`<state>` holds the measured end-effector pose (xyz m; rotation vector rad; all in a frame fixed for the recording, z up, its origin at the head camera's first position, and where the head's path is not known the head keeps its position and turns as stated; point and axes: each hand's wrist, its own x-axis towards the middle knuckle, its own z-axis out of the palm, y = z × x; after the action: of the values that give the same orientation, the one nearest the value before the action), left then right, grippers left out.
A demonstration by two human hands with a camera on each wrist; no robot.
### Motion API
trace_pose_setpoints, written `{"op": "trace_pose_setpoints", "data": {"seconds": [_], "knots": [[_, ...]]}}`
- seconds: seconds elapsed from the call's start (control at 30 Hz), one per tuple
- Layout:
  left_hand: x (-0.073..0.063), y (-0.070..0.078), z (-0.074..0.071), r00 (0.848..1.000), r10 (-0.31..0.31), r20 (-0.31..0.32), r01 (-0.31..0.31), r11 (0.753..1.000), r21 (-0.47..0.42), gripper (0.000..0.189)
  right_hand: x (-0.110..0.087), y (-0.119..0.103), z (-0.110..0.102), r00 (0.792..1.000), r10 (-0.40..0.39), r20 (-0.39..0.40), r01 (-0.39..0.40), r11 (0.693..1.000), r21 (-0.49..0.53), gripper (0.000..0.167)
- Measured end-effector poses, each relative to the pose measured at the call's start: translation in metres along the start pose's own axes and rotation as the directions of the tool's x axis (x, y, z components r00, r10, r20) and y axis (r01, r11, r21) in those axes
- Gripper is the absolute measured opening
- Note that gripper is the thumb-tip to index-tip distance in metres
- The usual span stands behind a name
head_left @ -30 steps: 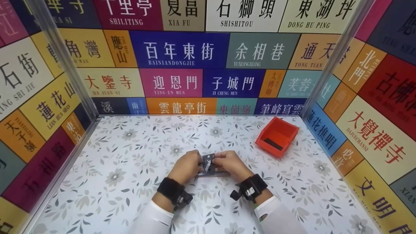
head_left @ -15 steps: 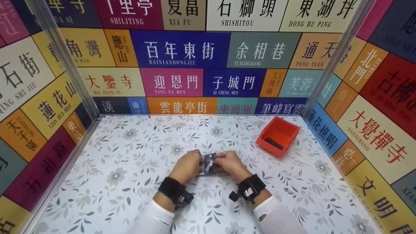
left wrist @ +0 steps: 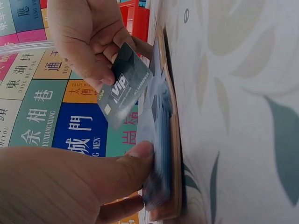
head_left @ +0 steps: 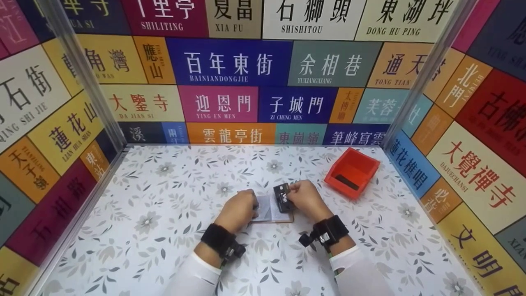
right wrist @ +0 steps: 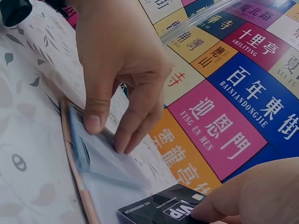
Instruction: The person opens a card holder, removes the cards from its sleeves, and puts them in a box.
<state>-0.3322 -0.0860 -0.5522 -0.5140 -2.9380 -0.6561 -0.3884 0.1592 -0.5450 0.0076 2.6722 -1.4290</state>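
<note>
A small card holder (head_left: 265,210) with clear plastic sleeves and a brown cover lies open on the table in the head view. My left hand (head_left: 238,211) holds its left side, with thumb and fingers pinching the clear sleeves (right wrist: 105,156) in the right wrist view. Between the thumb and fingers of my right hand (head_left: 309,199) is a black card (head_left: 282,198). White "VIP" lettering and a small chip show on the card's face in the left wrist view. The card is tilted over the holder's right half, partly covering the sleeves.
A red plastic bin (head_left: 356,162) stands to the right, behind my right hand, with a dark strip (head_left: 346,181) at its front. Sign-patterned walls (head_left: 234,63) enclose the back and sides of the floral tabletop (head_left: 172,185).
My right hand has moved right and slightly away with the black card, which was over the holder's middle between both hands. The clear sleeves now show. My left hand has barely moved.
</note>
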Motion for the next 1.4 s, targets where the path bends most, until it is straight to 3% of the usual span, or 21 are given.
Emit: {"op": "trace_pose_setpoints", "data": {"seconds": [0.17, 0.37, 0.5, 0.63, 0.73, 0.87, 1.03, 1.27, 1.4], "knots": [[0.001, 0.0, 0.0, 1.0, 0.008, -0.012, -0.008, 1.0, -0.003, 0.015, 0.003, -0.006, -0.024, 0.998, -0.038, -0.041, 0.034, 0.995, -0.098, 0.032], [0.0, -0.001, 0.0, 1.0, 0.012, -0.021, -0.012, 1.0, -0.006, 0.016, 0.003, -0.008, -0.054, 0.986, -0.13, -0.104, 0.117, 0.986, -0.116, 0.03], [0.0, -0.002, 0.0, 1.0, 0.018, -0.022, -0.018, 1.0, -0.004, 0.016, 0.006, -0.001, -0.074, 0.959, -0.194, -0.208, 0.165, 0.975, -0.152, 0.028], [0.0, -0.001, 0.001, 1.0, 0.023, -0.018, -0.023, 1.0, 0.004, 0.015, 0.01, 0.012, -0.092, 0.915, -0.233, -0.329, 0.184, 0.967, -0.174, 0.028], [-0.001, -0.001, 0.001, 0.999, 0.031, -0.019, -0.031, 0.999, 0.011, 0.014, 0.012, 0.024, -0.106, 0.881, -0.24, -0.407, 0.164, 0.963, -0.212, 0.028], [-0.001, -0.001, 0.001, 0.999, 0.043, -0.032, -0.042, 0.999, 0.025, 0.014, 0.014, 0.04, -0.121, 0.854, -0.2, -0.481, 0.068, 0.958, -0.277, 0.027], [-0.001, -0.001, 0.0, 0.999, 0.041, -0.035, -0.04, 0.999, 0.029, 0.014, 0.016, 0.054, -0.131, 0.847, -0.158, -0.508, -0.032, 0.938, -0.345, 0.032], [0.0, 0.0, 0.001, 0.999, 0.031, -0.018, -0.03, 0.999, 0.036, 0.013, 0.024, 0.075, -0.122, 0.83, -0.232, -0.507, -0.025, 0.893, -0.449, 0.033], [0.0, 0.0, 0.001, 0.999, 0.034, -0.019, -0.033, 0.999, 0.029, 0.013, 0.028, 0.084, -0.115, 0.837, -0.247, -0.489, -0.028, 0.873, -0.488, 0.035]]}}
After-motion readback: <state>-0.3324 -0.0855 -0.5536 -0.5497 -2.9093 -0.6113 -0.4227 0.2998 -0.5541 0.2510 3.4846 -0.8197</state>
